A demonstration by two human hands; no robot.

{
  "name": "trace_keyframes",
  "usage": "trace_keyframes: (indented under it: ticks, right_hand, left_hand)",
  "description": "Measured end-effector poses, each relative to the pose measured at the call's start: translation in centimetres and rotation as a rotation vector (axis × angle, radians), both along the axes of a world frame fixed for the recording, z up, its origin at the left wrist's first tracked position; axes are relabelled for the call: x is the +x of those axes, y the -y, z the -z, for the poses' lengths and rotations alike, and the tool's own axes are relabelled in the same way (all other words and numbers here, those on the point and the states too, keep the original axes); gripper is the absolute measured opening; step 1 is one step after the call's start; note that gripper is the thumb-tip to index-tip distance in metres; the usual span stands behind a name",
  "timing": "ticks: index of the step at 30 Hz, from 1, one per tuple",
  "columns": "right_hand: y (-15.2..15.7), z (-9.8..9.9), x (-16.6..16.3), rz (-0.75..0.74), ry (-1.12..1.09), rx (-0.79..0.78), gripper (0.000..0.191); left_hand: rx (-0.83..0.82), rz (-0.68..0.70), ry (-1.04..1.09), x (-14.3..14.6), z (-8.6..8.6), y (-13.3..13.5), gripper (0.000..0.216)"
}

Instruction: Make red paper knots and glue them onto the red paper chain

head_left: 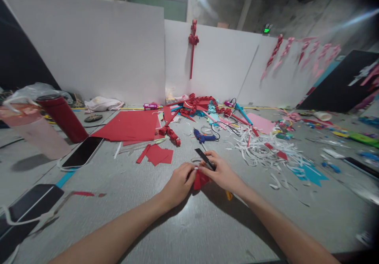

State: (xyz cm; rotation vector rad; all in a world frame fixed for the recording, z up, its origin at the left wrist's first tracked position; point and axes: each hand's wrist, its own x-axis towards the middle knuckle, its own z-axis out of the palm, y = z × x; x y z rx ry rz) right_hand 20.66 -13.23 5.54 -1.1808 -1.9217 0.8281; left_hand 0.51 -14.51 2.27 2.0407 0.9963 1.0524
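Holding a small red paper piece (201,181) between the close-set fingers of left hand (179,180) and right hand (224,172), mid-width, nearer the near edge of the counter (189,234) than the far one. Pinching from both sides, apparently for steadiness, with most of the red showing just below the fingertips, toward the near edge. Also gripping a dark flat tool (204,157) in the right hand, slanted past the fingers, probably to free the fingertips for paper. Cannot tell whether joined to the yellow part (229,195) beneath. Having, toward the far edge, a blue glue gun (205,137), likely set within reach; red paper sheets (127,126) leftward, white paper strips (254,147) rightward.
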Motion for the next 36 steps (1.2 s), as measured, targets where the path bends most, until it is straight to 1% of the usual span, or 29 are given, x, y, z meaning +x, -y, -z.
trace_keyframes:
  ticks: [5, 15, 21, 26, 32, 34, 36]
  right_hand:
    - [-0.2, 0.2, 0.0, 0.005, 0.004, -0.003, 0.02]
    - [0.1, -0.1, -0.1, 0.012, -0.001, -0.024, 0.019]
    - [0.2, -0.3, -0.4, 0.016, 0.018, -0.013, 0.017]
    - [0.3, -0.2, -0.6, 0.015, 0.026, 0.001, 0.014]
    - [0.4, -0.2, -0.7, 0.017, 0.002, 0.038, 0.012]
    - [0.6, -0.5, -0.7, 0.023, -0.027, -0.027, 0.016]
    - [0.8, -0.7, -0.7, 0.018, -0.049, -0.152, 0.027]
  left_hand:
    - [-0.007, -0.002, -0.004, 0.0, 0.0, 0.0, 0.027]
    - [-0.025, -0.013, -0.016, 0.1, -0.3, 0.0, 0.027]
    - [0.012, -0.015, -0.027, 0.0, -0.6, 0.3, 0.023]
    - [-0.014, -0.052, -0.021, 0.1, -0.4, 0.2, 0.027]
    - [-0.054, -0.094, 0.051, 0.2, -0.3, -0.1, 0.029]
    - [-0.06, -0.114, 0.062, 0.2, -0.4, -0.3, 0.03]
    - [-0.069, -0.146, 0.072, 0.0, -0.5, -0.6, 0.031]
